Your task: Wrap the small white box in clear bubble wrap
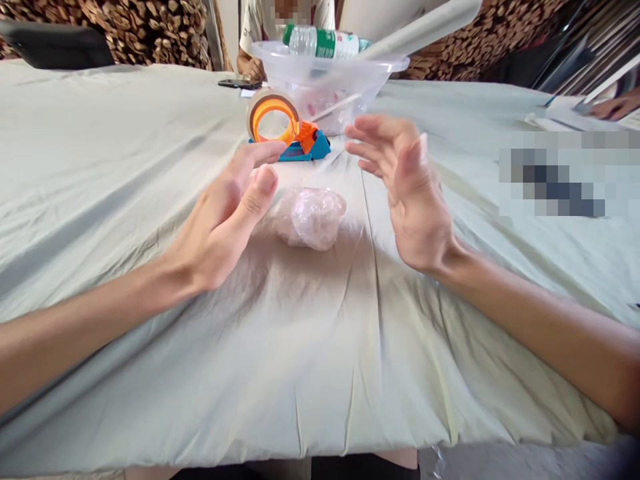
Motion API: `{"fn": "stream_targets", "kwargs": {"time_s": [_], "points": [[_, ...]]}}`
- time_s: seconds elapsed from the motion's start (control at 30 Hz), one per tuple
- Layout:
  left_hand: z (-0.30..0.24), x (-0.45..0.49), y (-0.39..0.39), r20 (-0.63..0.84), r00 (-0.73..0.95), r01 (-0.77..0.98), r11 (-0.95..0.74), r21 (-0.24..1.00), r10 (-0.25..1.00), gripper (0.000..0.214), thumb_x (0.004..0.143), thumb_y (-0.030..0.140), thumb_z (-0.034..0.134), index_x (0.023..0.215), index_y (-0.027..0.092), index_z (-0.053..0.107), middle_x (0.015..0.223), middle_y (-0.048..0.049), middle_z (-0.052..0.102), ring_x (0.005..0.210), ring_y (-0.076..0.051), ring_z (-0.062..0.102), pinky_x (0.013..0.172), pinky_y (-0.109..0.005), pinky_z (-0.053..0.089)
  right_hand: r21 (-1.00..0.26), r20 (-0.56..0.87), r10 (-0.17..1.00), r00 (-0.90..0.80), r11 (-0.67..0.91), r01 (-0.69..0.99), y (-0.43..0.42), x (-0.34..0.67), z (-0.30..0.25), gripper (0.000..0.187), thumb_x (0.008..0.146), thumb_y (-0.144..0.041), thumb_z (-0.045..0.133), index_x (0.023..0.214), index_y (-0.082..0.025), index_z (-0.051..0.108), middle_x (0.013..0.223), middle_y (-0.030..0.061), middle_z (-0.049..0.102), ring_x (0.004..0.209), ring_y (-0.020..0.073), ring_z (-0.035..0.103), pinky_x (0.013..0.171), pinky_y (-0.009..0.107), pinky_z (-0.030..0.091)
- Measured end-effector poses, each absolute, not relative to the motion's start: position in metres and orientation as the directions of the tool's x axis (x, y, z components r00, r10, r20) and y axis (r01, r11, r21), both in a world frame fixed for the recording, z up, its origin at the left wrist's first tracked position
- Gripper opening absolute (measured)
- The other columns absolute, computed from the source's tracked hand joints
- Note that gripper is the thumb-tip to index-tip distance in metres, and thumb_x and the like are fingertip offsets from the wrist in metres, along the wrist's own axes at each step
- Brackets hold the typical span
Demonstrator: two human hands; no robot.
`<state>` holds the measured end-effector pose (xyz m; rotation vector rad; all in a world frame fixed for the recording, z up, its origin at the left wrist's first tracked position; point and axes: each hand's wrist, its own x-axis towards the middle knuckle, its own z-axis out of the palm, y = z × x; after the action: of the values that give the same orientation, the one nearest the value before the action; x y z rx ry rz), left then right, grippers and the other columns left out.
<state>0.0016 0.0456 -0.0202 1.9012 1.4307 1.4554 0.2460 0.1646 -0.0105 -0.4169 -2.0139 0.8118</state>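
A bundle wrapped in clear, shiny plastic (311, 219) lies on the cloth-covered table between my two hands. To its left is my left hand (230, 213), open, thumb up and fingers stretched forward, touching nothing that I can see. My right hand (407, 190) is raised to the right of the bundle, open with its palm turned inward and fingers apart. Just past my left fingertips stands a tape dispenser (313, 141), blue and orange, with a large roll of tape (253, 120) on it. The left fingers overlap the dispenser's near edge in view; contact cannot be told.
Behind the dispenser stands a clear plastic basin (280, 70) holding a green-labelled bottle (325, 43) and a long white roll (425, 30). A phone (237, 84) lies near a seated person (253, 63) across the table. Papers (560, 113) and another person's hand (615, 107) are at right.
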Motion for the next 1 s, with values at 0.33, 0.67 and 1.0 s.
{"fn": "stream_targets", "kwargs": {"time_s": [0.33,0.67,1.0], "points": [[-0.021,0.008,0.047,0.402,0.102,0.613,-0.376,0.695,0.91,0.073,0.1,0.066,0.076,0.156,0.021,0.059,0.146,-0.0139,0.076,0.121,-0.029,0.077,0.105,-0.047,0.07,-0.532,0.619,0.448,-0.645,0.843,0.076,0.156,0.249,-0.004,0.05,0.12,-0.064,0.043,0.146,-0.026,0.062,0.158,0.0087,0.068,0.143,0.0277,0.068,0.127,0.048,0.051],[-0.013,0.005,0.042,0.679,0.312,0.703,-0.642,0.305,0.664,0.062,0.096,0.025,0.08,0.153,0.036,0.057,0.154,-0.0018,0.067,0.149,-0.032,0.063,0.127,-0.051,0.059,-0.427,0.594,0.321,-0.737,0.903,0.049,0.153,0.247,-0.002,0.035,0.116,-0.044,0.06,0.145,-0.029,0.073,0.153,0.0084,0.075,0.143,0.032,0.07,0.131,0.057,0.051],[-0.016,0.001,0.042,0.61,0.424,0.711,-0.663,0.233,0.669,0.072,0.102,0.015,0.057,0.168,0.041,0.047,0.157,-0.0068,0.061,0.147,-0.029,0.066,0.115,-0.044,0.069,-0.507,0.548,0.441,-0.711,0.851,0.137,0.156,0.246,-0.005,0.028,0.104,-0.053,0.08,0.121,-0.032,0.083,0.131,0.0073,0.076,0.113,0.0296,0.072,0.113,0.055,0.063]]}}
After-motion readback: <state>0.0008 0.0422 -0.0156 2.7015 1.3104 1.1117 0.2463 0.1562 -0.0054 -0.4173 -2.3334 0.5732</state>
